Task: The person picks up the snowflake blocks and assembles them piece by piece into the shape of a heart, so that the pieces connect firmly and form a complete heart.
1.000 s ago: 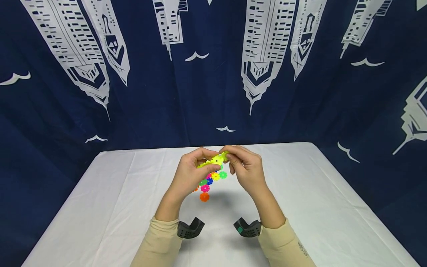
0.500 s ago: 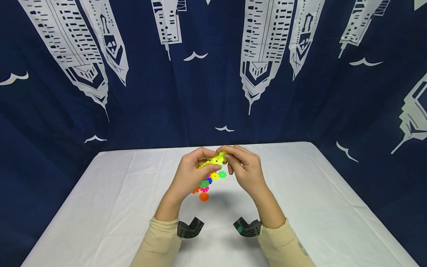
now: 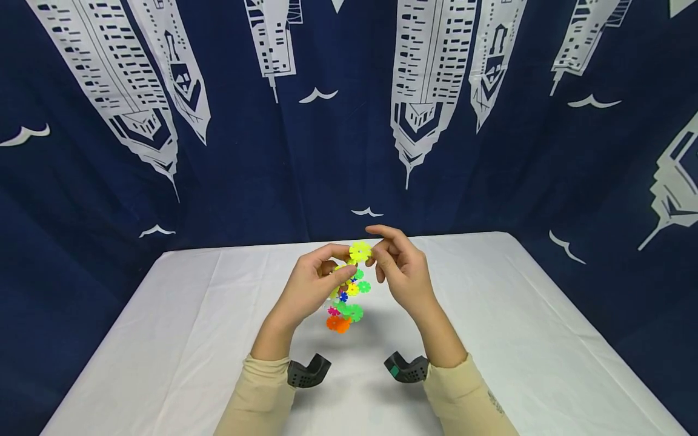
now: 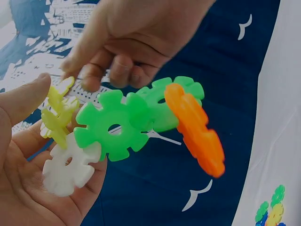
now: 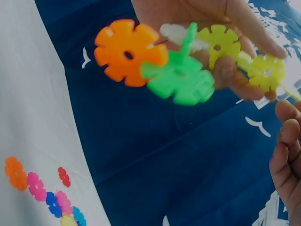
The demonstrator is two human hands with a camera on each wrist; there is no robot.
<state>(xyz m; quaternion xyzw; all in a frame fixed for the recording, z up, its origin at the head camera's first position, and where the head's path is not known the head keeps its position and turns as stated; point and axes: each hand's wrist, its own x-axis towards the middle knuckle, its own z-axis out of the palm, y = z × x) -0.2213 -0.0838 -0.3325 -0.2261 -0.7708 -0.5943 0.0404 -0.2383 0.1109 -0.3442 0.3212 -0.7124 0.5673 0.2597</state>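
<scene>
In the head view, the left hand point(image 3: 312, 284) pinches the twelve-to-six flower-disc chain point(image 4: 113, 110); its top yellow disc point(image 3: 360, 251) lies at two o'clock, beside the right hand point(image 3: 402, 266), grip unclear.

head view: bright, even, light from above; soft shadow on the white table point(image 3: 218, 351) below your left hand point(image 3: 316, 281) and right hand point(image 3: 405, 269). yellow disc point(image 3: 360, 251) glares, nearly blown out. printed towers point(image 3: 103, 54) lean at the edges, wide-angle stretch. your left wrist view: hazy, washed out top left, orange disc point(image 4: 195, 132) a bit soft. your right wrist view: dimmer, green disc point(image 5: 178, 80) motion-blurred.
</scene>
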